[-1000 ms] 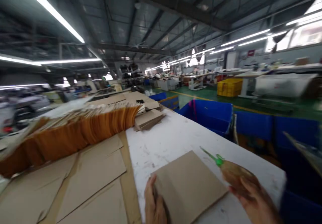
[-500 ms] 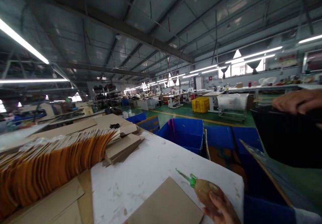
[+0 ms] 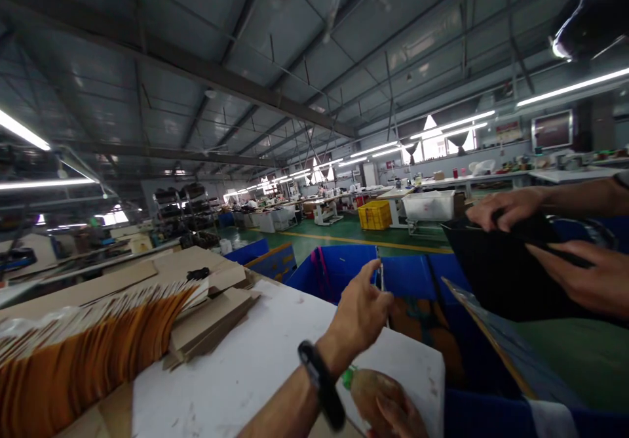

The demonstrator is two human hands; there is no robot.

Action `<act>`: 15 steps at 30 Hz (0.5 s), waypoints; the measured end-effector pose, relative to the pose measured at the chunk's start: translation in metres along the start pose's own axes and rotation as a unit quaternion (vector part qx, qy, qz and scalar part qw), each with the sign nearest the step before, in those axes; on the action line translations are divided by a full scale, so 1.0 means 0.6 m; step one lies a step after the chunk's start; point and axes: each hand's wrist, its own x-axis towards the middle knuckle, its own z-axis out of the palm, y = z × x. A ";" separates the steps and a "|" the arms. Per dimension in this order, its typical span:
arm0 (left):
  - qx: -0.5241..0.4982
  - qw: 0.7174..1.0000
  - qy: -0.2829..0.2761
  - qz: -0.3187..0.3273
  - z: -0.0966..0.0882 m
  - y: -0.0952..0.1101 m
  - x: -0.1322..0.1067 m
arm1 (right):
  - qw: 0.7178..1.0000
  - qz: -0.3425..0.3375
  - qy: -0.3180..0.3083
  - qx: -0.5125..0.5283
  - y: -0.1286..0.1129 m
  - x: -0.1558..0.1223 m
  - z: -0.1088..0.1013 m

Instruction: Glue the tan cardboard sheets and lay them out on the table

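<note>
Since the earlier frame my left hand (image 3: 361,313) has come up over the bench's (image 3: 255,366) far right corner, fingers loosely spread and gripping nothing, reaching toward the blue bins (image 3: 339,271) beyond the edge. I keep my right hand (image 3: 393,412) at the bench's near right edge, fingers closed around the brown tool with a green tip (image 3: 366,389). Off to the right, another person's two hands (image 3: 550,241) hold a black sheet (image 3: 506,274). Orange-edged stacked sheets (image 3: 83,353) lie along the left side, beside flat cardboard pieces (image 3: 211,317).
</note>
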 end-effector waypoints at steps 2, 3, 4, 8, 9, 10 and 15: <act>-0.052 0.997 -0.054 -0.010 0.011 0.017 0.066 | 0.999 -0.040 0.001 0.007 -0.096 0.015 -0.025; -0.067 0.996 -0.066 -0.009 0.017 0.020 0.089 | 0.998 -0.063 0.005 0.011 -0.147 0.024 -0.041; -0.074 0.995 -0.070 -0.004 0.023 0.022 0.105 | 0.996 -0.086 0.010 0.016 -0.198 0.033 -0.058; -0.105 0.991 -0.082 -0.004 0.058 0.001 0.093 | 0.989 -0.145 0.003 -0.014 -0.351 0.064 -0.123; -0.125 0.988 -0.088 -0.011 0.068 -0.009 0.074 | 0.983 -0.179 -0.007 -0.032 -0.368 0.070 -0.133; -0.149 0.984 -0.094 -0.023 0.079 -0.020 0.050 | 0.978 -0.204 -0.013 -0.044 -0.377 0.076 -0.140; -0.293 0.940 -0.108 -0.136 0.108 -0.059 -0.076 | 0.973 -0.215 -0.035 -0.071 -0.379 0.086 -0.134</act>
